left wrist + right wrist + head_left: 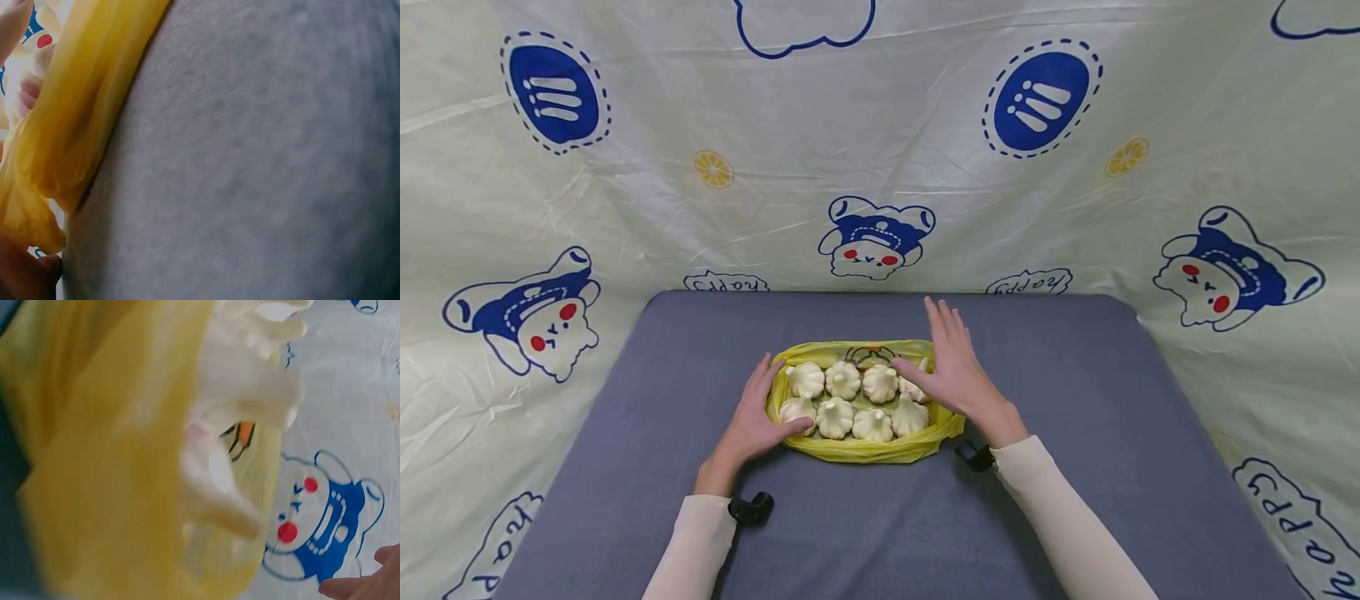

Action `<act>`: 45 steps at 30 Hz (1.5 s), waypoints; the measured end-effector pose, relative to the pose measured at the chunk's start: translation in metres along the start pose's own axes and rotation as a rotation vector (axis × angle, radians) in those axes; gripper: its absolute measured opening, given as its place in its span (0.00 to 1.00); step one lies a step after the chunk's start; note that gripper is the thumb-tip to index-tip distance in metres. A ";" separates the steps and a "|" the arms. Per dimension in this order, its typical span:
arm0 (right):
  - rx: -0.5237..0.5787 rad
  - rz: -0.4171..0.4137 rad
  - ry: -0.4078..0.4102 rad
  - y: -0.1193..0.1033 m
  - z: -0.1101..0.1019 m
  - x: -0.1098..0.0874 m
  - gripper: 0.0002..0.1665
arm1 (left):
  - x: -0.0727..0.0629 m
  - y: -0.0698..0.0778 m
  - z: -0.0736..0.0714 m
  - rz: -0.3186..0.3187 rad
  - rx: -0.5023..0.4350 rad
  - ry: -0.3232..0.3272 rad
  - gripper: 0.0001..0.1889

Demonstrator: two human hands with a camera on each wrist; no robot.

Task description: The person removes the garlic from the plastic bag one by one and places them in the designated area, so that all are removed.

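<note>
Several white garlic bulbs (pixel 835 418) sit in two rows inside a yellow plastic bag (pixel 861 454), its mouth spread wide and its edge rolled down around them. At the bag's left end is my left hand (pixel 754 423), fingers extended along the rim and thumb reaching over the near left bulb. My right hand (pixel 958 377) is over the right end, its fingers straight and pointing away, thumb stretched across toward the back right bulb, which it partly hides. In the right wrist view, garlic (pixel 250 384) stands above the bag's yellow side (pixel 112 462).
A grey-blue cloth (pixel 865 533) covers the table under the bag. Behind and beside the table hangs a pale sheet (pixel 925 158) printed with blue cartoon figures. Black wrist-worn cameras are on both arms, the left one (pixel 751 508) close to the cloth.
</note>
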State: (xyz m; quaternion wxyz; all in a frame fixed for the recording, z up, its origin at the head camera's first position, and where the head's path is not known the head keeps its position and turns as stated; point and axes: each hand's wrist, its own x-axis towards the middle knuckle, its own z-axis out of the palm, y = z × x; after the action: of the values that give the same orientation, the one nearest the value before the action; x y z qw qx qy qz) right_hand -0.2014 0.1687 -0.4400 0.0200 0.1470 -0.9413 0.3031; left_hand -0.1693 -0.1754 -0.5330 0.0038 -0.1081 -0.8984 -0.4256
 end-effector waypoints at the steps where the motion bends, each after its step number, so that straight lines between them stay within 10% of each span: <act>1: 0.010 -0.007 -0.012 -0.004 0.001 0.002 0.64 | 0.000 -0.001 0.001 0.002 0.009 -0.005 0.58; 24: 0.198 -0.112 -0.264 -0.063 0.044 0.044 0.62 | 0.001 -0.007 -0.001 0.003 0.002 -0.075 0.61; 45: 0.195 -0.179 -0.404 -0.071 0.085 0.073 0.50 | 0.003 -0.012 -0.006 0.044 0.010 -0.136 0.65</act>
State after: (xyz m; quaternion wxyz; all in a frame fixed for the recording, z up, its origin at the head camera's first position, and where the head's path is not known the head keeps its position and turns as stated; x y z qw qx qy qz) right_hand -0.2467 0.0454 -0.4594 -0.1564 0.2887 -0.8758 0.3539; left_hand -0.1746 -0.1863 -0.5380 -0.0476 -0.1564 -0.8961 -0.4125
